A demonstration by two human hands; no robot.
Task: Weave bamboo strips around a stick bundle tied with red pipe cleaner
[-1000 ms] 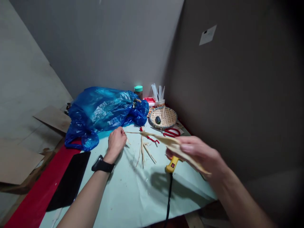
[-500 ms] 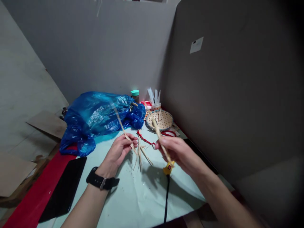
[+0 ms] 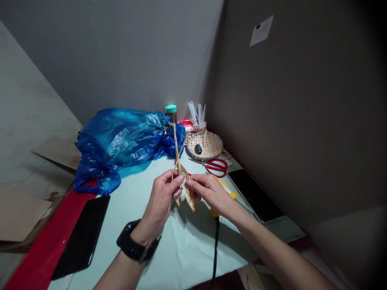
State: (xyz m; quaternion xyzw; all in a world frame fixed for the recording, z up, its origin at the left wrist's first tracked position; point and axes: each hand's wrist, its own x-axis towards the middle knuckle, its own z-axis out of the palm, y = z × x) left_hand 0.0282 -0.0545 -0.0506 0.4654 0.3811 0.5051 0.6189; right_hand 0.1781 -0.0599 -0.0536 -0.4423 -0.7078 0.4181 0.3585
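My left hand (image 3: 160, 197) and right hand (image 3: 214, 192), apart a moment ago, have met, both pinching the dried husk strips (image 3: 190, 199) nearer me than the woven basket (image 3: 213, 149) and to its left, so the handling now looks two-handed.

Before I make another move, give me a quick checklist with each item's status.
1. Left hand gripping the pale strips: ok, fingers closed on them.
2. Right hand on the same strips: ok, fingers pinching their broad part.
3. Scissors away from both hands: ok, lying near the woven basket.
4. Spool contained: ok, inside that basket.
5. Yellow corded tool in full view: not ok, the right hand and wrist partly cover it.
6. Yellow corded tool switched off: cannot tell, its switch is hidden.
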